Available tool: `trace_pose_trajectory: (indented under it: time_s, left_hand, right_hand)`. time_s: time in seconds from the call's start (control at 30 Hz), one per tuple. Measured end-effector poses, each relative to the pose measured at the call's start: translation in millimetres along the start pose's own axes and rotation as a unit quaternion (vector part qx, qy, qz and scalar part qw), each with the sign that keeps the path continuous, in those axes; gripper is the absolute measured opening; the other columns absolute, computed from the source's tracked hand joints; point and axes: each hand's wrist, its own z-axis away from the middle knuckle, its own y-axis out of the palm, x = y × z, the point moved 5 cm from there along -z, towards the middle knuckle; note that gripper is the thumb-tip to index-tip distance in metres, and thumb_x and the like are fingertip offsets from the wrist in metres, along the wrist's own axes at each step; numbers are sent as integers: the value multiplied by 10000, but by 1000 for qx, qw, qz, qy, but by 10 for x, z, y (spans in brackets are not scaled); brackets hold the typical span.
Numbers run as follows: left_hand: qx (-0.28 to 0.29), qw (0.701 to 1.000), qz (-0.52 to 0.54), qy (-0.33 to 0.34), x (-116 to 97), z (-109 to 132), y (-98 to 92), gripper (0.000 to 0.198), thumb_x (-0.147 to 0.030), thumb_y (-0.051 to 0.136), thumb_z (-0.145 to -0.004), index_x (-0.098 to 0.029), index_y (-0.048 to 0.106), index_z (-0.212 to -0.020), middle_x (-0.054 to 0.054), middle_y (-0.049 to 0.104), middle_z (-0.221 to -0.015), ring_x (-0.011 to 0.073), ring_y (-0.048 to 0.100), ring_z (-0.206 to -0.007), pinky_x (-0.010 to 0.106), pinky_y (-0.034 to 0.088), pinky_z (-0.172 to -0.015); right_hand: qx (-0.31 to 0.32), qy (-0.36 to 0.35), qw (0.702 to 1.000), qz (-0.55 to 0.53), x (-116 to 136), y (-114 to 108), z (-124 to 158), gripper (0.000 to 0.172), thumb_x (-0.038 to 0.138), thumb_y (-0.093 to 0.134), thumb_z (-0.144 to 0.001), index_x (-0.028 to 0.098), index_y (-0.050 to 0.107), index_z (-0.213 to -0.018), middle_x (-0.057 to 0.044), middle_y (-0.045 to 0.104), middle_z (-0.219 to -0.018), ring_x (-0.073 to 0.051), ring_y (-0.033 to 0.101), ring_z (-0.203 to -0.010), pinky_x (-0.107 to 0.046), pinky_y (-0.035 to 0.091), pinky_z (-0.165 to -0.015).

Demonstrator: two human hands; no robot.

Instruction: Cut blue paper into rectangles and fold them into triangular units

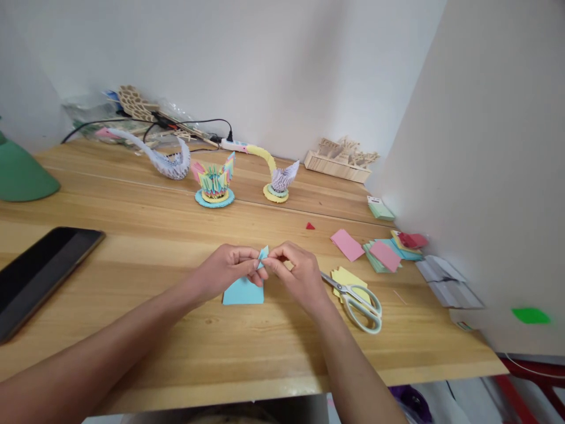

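My left hand (236,265) and my right hand (298,272) meet over the middle of the desk. Between their fingertips is a small folded piece of light blue paper (263,254), pinched from both sides, its pointed tip facing up. Below my left hand lies a light blue paper sheet or stack (243,294), partly covered by the fingers. Just right of my right hand, scissors (359,300) with white and grey handles rest on yellow paper slips (351,280). Beyond the hands sits a small red folded paper piece (310,226).
Folded-paper swans (172,165), (282,176) and a multicoloured paper model (215,182) stand at the back. A wooden model (339,162) is by the wall. Pink slips (347,244) and other coloured stacks lie right. A phone (44,277) and green lampshade (24,174) are left.
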Motion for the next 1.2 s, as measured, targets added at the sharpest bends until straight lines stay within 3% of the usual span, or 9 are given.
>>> trace_pose_trajectory:
  time_s: [0.33,0.57,0.73,0.83,0.97,1.1,1.2]
  left_hand:
    - [9,998,-63,29,8,4,6,234,-332,495,-806,-165,645,-738,33,663,-681,152,601,-641,255,458,-626]
    - [13,999,-47,8,-10,22,36,140,-293,566,-753,-179,647,-741,20,659,-701,162,608,-692,244,459,-627]
    - [-21,997,-79,11,82,-14,11,134,-237,536,-740,-177,642,-683,3,647,-629,140,585,-597,230,452,-586]
    - [-29,992,-126,11,62,-2,13,153,-231,518,-734,-176,647,-672,-5,639,-613,136,572,-578,223,437,-570]
    - [-62,978,-193,54,-68,37,26,146,-226,536,-731,-176,657,-666,-27,620,-596,121,537,-559,203,390,-539]
    - [-132,972,-166,97,-139,71,-6,168,-297,570,-759,-172,683,-750,-14,663,-674,138,567,-630,208,411,-575]
    - [-165,970,-139,113,-153,92,-35,169,-315,608,-749,-166,686,-765,4,698,-732,152,600,-671,211,438,-603]
  right_hand:
    - [-6,-3,1000,26,10,6,8,146,269,596,-813,206,577,-682,4,618,-686,-135,556,-669,-252,395,-628]
    - [-16,4,1000,11,6,-10,14,151,264,598,-806,202,575,-671,18,601,-661,-121,547,-632,-241,398,-602]
    - [-7,26,1000,-12,-32,13,12,39,248,605,-791,210,610,-791,21,605,-681,-125,554,-649,-241,419,-614]
    - [10,30,999,-37,-33,31,12,131,215,604,-782,215,623,-911,16,618,-717,-128,568,-678,-245,433,-648]
    - [20,53,994,-95,-37,31,12,19,203,606,-771,200,623,-779,10,618,-721,-122,558,-671,-236,425,-630]
    - [0,123,961,-247,-119,26,16,132,310,642,-757,194,580,-760,32,571,-653,-100,510,-582,-213,404,-548]
    - [-1,142,945,-294,-152,34,18,186,353,656,-746,191,565,-759,33,554,-644,-96,487,-577,-210,390,-538]
